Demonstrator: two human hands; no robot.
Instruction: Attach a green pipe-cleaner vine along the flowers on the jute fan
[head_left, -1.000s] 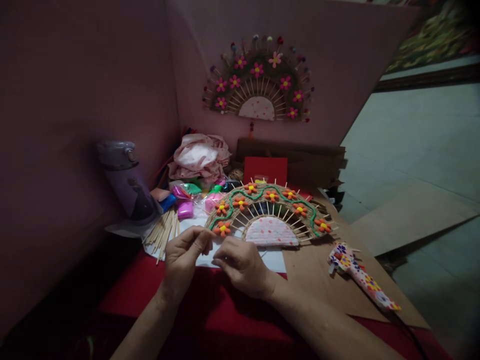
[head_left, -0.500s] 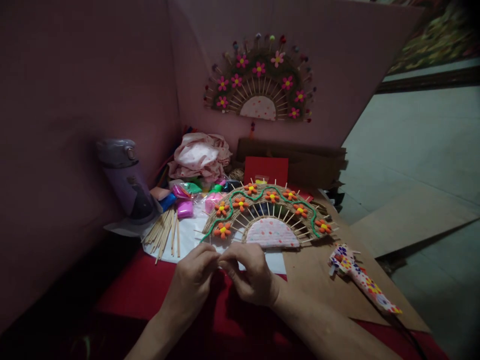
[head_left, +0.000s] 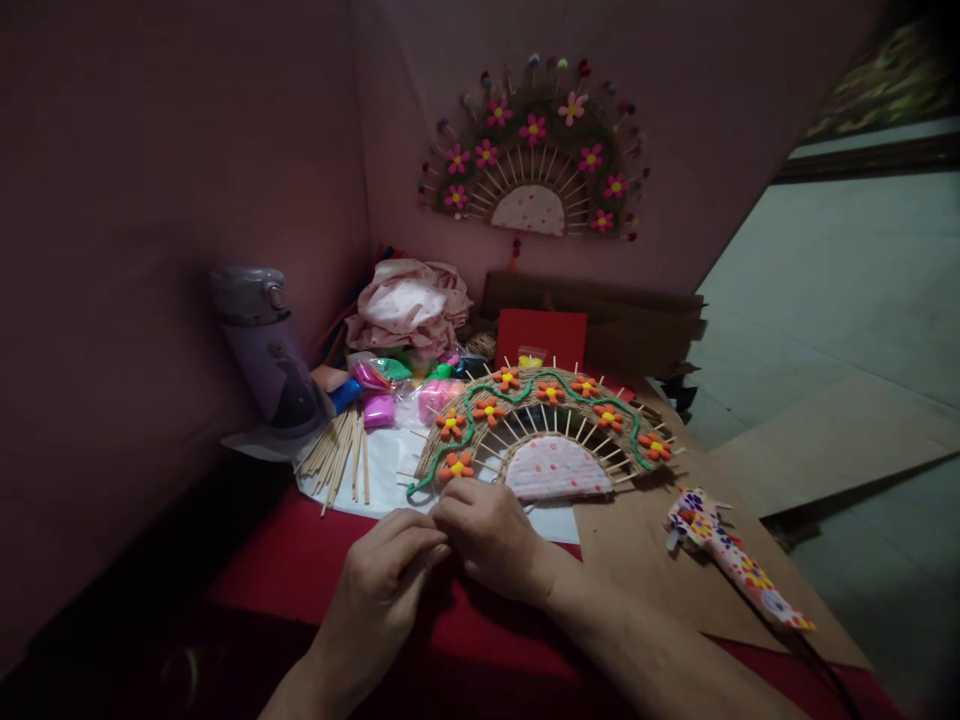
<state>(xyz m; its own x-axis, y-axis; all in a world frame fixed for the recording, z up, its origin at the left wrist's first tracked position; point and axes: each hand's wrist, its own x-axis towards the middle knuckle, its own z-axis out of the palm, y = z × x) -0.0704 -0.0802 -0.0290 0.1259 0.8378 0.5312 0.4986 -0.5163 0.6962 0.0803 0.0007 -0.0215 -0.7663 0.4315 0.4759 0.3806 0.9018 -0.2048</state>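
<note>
My left hand [head_left: 386, 570] and my right hand [head_left: 487, 535] meet above the red cloth, fingers closed and pressed together at the tips. Whatever they pinch is hidden or too small to name. Just beyond them lies a half-round fan [head_left: 559, 467] of sticks and wound twine, with a dotted cloth centre. Orange flowers [head_left: 450, 425] with yellow middles and a wavy green strand [head_left: 471, 420] decorate its band. The strand's left end [head_left: 412, 490] curls loose past the fan's edge, a little ahead of my hands.
A purple bottle [head_left: 270, 350] stands at left beside a bundle of wooden sticks [head_left: 337, 455]. Clay packets [head_left: 379, 410] and crumpled cloth [head_left: 409, 305] lie behind. A flower-patterned glue gun [head_left: 735, 560] rests on cardboard [head_left: 637, 560] at right. A similar fan [head_left: 532, 150] hangs on the wall.
My hands have shifted, the right fingers now curled in over the left fingertips. The green strand's left end now shows curled. The whole view has moved slightly.
</note>
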